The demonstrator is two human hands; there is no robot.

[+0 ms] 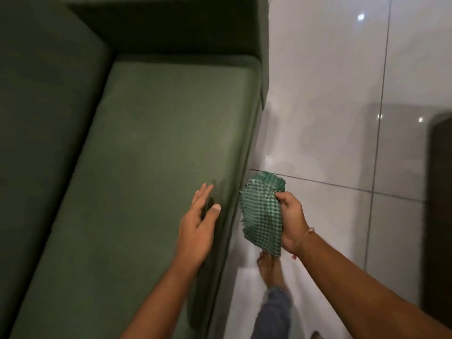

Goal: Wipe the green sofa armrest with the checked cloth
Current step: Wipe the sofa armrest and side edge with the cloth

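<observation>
The green sofa fills the left of the view, its seat cushion [156,148] running away from me. Its armrest [171,28] stands at the far end, dark and in shadow. My right hand [292,220] holds the green-and-white checked cloth [263,211], bunched, over the floor just beyond the seat's front edge. My left hand [198,226] hovers flat with fingers spread over the near front part of the seat cushion, holding nothing. Both hands are well short of the armrest.
The sofa backrest [44,118] runs along the left. Glossy white floor tiles [330,118] lie to the right of the sofa. A dark piece of furniture [440,192] stands at the right edge. My bare foot [271,270] is on the floor beside the sofa front.
</observation>
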